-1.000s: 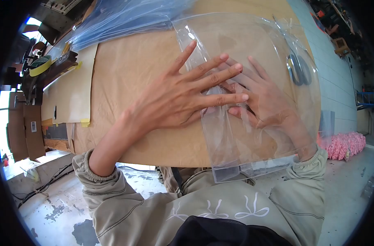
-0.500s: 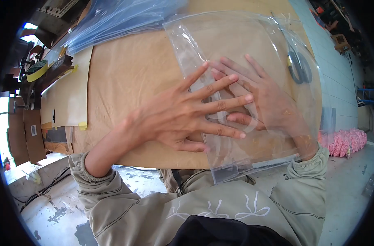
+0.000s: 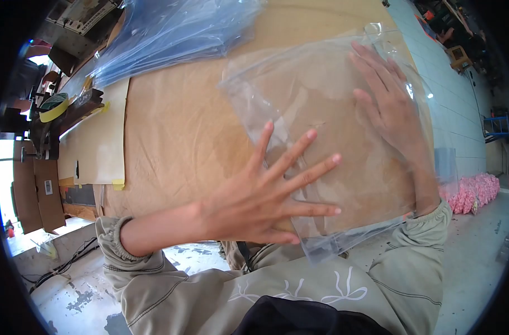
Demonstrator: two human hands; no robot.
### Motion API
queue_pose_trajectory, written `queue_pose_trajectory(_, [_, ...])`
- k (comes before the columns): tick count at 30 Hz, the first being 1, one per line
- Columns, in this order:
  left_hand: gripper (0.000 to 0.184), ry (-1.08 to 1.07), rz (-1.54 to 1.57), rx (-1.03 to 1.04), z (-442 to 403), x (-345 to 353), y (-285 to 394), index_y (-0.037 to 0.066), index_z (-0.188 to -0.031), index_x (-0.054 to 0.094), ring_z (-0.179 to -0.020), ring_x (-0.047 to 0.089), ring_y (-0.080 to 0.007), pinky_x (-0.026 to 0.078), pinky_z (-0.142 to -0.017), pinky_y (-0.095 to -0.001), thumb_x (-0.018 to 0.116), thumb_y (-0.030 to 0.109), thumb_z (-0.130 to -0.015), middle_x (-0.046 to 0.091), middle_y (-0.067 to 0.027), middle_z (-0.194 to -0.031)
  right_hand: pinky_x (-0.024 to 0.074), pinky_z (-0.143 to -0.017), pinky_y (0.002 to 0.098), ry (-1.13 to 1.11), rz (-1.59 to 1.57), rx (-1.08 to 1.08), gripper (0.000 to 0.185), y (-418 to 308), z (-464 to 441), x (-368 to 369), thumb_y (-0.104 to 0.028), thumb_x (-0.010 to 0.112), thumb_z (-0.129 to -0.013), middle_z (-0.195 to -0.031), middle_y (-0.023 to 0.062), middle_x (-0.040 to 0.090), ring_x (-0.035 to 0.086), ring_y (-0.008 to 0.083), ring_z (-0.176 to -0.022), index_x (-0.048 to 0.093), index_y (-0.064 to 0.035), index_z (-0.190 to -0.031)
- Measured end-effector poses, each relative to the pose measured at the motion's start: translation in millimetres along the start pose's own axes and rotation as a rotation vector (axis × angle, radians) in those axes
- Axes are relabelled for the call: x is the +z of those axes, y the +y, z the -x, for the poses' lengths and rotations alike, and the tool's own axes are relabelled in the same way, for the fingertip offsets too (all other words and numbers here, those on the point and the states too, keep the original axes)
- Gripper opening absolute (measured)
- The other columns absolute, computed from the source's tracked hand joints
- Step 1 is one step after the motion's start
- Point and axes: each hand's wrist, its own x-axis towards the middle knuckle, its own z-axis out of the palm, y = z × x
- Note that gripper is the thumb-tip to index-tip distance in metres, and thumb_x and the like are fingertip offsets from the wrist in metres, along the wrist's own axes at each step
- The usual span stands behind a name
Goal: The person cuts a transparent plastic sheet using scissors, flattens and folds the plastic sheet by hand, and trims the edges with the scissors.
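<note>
Now, left hand (image 3: pixel 254 204): fingers (image 3: pixel 312 171) spread wide, palm down over the clear plastic's (image 3: pixel 321 100) left edge, grasping nothing.
Right hand (image 3: pixel 391 111): seen through the plastic, fingers extended, thumb apart, unclenched.
Clear plastic: on the brown worktop (image 3: pixel 176 134), near corner past its edge.
Bluish sheets (image 3: pixel 176 42): heaped farther back, leftward.

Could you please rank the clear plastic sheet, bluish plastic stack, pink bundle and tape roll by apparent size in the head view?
Largest first:
Clear plastic sheet
Bluish plastic stack
Pink bundle
Tape roll
</note>
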Motion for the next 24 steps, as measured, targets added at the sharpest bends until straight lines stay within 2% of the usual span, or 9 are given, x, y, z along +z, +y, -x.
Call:
queue_pose_trajectory(1, [0.077,0.021,0.006,-0.013,-1.0,3.1,6.2,0.049,-0.140,0.028,-0.140,0.011,-0.0449,0.006,-0.101,-0.0742,0.057,0.069,-0.072,0.012,-0.0097,-0.155,0.0263,-0.110,0.0451,0.003,-0.019,0.012,0.051,-1.7,-0.4,2.1,-0.011,0.055,-0.086,-0.144,0.0055,0.040,0.036,0.0259,-0.133,0.044,-0.0110,-0.135])
queue_pose_trajectory(2, [0.083,-0.001,-0.054,-0.030,-0.9,3.2,12.0,0.047,-0.142,0.026,-0.139,0.013,-0.0454,0.013,-0.100,-0.0729,0.057,0.071,-0.069,0.014,-0.0114,-0.155,0.0285,-0.109,0.0438,0.008,-0.036,0.025,0.049,-5.8,-1.9,6.0,-0.011,0.055,-0.086,-0.143,0.0057,0.040,0.038,0.0267,-0.132,0.045,-0.0102,-0.134])
queue_pose_trajectory(5, [0.083,-0.001,-0.176,-0.071,-2.0,4.4,23.5,0.046,-0.141,0.029,-0.137,0.019,-0.0454,0.020,-0.100,-0.0690,0.054,0.075,-0.067,0.018,-0.0115,-0.153,0.0324,-0.107,0.0420,0.033,-0.190,0.028,0.047,-9.4,-3.4,14.0,-0.009,0.056,-0.086,-0.142,0.0073,0.042,0.040,0.0284,-0.129,0.046,-0.0085,-0.132])
queue_pose_trajectory(8, [0.074,-0.023,-0.090,-0.080,-6.0,0.2,23.9,0.046,-0.140,0.032,-0.135,0.025,-0.0419,0.024,-0.100,-0.0651,0.047,0.074,-0.074,0.023,-0.0118,-0.151,0.0356,-0.105,0.0416,0.116,-0.227,0.013,0.049,-8.3,-1.3,20.1,-0.006,0.057,-0.084,-0.140,0.0109,0.042,0.042,0.0312,-0.127,0.046,-0.0078,-0.131])
queue_pose_trajectory(11, [0.064,-0.350,0.238,-0.100,-31.2,-16.4,0.2,0.045,-0.140,0.033,-0.133,0.029,-0.0375,0.020,-0.103,-0.0651,0.039,0.071,-0.082,0.023,-0.0113,-0.151,0.0385,-0.102,0.0412,0.159,-0.139,0.050,0.053,-7.2,0.5,21.0,-0.007,0.059,-0.081,-0.139,0.0151,0.041,0.044,0.0345,-0.124,0.044,-0.0091,-0.132])
queue_pose_trajectory(14, [0.055,0.042,-0.127,0.065,-24.8,11.6,-9.9,0.046,-0.140,0.032,-0.137,0.023,-0.0357,0.013,-0.104,-0.0688,0.034,0.065,-0.088,0.017,-0.0120,-0.153,0.0398,-0.100,0.0415,0.109,-0.148,0.066,0.059,-1.5,-4.9,20.2,-0.009,0.059,-0.080,-0.138,0.0186,0.039,0.047,0.0367,-0.118,0.041,-0.0148,-0.136])
queue_pose_trajectory(18, [0.051,0.085,-0.125,0.084,-29.3,5.1,-9.0,0.049,-0.139,0.030,-0.141,0.013,-0.0383,0.007,-0.101,-0.0737,0.032,0.062,-0.090,0.010,-0.0117,-0.155,0.0410,-0.097,0.0426,-0.010,-0.221,0.225,0.064,-2.3,-26.8,11.9,-0.010,0.058,-0.081,-0.133,0.0211,0.040,0.050,0.0359,-0.111,0.037,-0.0252,-0.140])
queue_pose_trajectory(21, [0.050,0.060,-0.111,0.089,-30.6,4.5,-9.4,0.050,-0.139,0.029,-0.141,0.011,-0.0396,0.006,-0.100,-0.0754,0.032,0.062,-0.090,0.010,-0.0111,-0.155,0.0429,-0.093,0.0446,0.060,0.133,0.256,0.056,-4.4,-41.7,28.1,-0.018,0.059,-0.082,-0.127,0.0259,0.043,0.050,0.0387,-0.108,0.043,-0.0290,-0.135])
queue_pose_trajectory(24, [0.052,0.056,-0.089,0.081,-30.6,4.9,-9.5,0.050,-0.140,0.028,-0.140,0.013,-0.0402,0.006,-0.100,-0.0754,0.034,0.063,-0.089,0.011,-0.0105,-0.155,0.0440,-0.088,0.0442,0.187,0.164,0.161,0.051,-1.0,-51.0,47.8,-0.017,0.059,-0.083,-0.121,0.0213,0.049,0.052,0.0353,-0.105,0.048,-0.0252,-0.131])
